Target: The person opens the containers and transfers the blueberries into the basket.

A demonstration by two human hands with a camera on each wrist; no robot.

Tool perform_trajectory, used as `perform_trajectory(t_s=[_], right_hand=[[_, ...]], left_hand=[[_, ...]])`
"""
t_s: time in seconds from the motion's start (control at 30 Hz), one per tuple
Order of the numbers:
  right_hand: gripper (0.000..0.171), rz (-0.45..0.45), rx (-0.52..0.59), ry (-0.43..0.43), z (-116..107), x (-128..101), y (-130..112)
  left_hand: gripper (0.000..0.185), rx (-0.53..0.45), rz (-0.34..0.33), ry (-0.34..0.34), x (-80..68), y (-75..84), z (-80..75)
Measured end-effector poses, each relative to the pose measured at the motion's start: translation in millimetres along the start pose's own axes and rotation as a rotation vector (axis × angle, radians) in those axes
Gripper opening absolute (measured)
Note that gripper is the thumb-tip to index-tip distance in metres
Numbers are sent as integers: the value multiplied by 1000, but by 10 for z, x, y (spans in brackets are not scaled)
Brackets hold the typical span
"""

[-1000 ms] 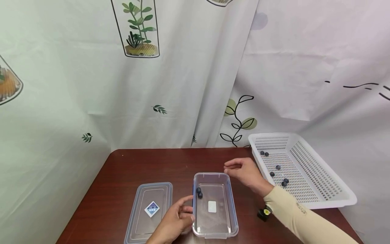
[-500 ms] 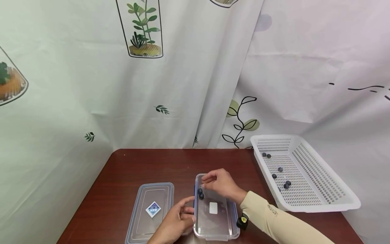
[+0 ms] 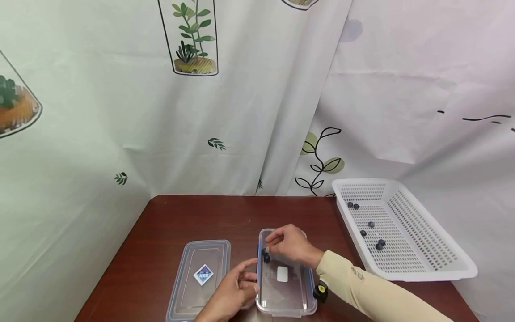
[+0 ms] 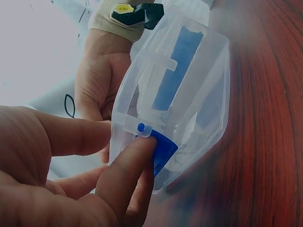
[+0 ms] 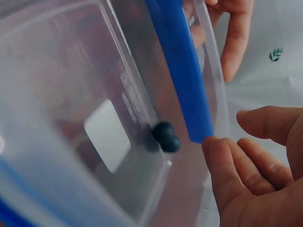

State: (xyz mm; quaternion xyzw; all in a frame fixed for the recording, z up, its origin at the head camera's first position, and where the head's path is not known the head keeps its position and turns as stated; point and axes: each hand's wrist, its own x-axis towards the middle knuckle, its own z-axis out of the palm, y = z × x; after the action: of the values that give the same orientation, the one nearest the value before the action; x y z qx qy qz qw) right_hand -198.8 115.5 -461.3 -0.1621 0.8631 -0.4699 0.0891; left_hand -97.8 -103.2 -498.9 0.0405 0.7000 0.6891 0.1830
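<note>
A clear plastic container (image 3: 309,286) with blue side clips lies open on the dark wood table (image 3: 201,217). Two blueberries (image 3: 266,255) sit at its far left corner; in the right wrist view they show as one dark blob (image 5: 165,136) beside a blue clip (image 5: 182,71). My left hand (image 3: 250,283) grips the container's left wall. In the left wrist view (image 4: 125,139), its forefinger presses a blue clip (image 4: 164,150). My right hand (image 3: 277,244) hovers over the container's far end, just above the berries. Its fingers are loosely curled, and the right wrist view (image 5: 225,130) shows nothing between thumb and fingertips.
The container's clear lid (image 3: 201,277) with a diamond label lies flat just to its left. A white perforated basket (image 3: 422,273) stands at the table's right edge with several blueberries (image 3: 371,224) in it. Printed curtains hang close behind and on both sides.
My right hand has moved left from beside the basket to over the container's far end, then sunk slightly. The left hand has kept its hold on the container.
</note>
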Motion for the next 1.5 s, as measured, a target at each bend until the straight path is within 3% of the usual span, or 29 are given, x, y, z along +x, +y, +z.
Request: perform_trajectory(t_s=[0.17, 0.43, 0.73, 1.17, 1.5], right_hand=[[20, -4, -4, 3, -68, 3, 12], [15, -26, -112, -25, 8, 18, 188], [16, -64, -55, -71, 102, 53, 234], [16, -110, -68, -66, 174, 132, 279], [13, -148, -145, -30, 216, 186, 321]], left_hand=[[73, -18, -13, 19, 13, -4, 8], [74, -33, -4, 15, 2, -8, 13], [75, -39, 6, 3, -15, -24, 11], [75, 3, 19, -16, -22, 7, -10], [73, 23, 23, -4, -18, -19, -17]])
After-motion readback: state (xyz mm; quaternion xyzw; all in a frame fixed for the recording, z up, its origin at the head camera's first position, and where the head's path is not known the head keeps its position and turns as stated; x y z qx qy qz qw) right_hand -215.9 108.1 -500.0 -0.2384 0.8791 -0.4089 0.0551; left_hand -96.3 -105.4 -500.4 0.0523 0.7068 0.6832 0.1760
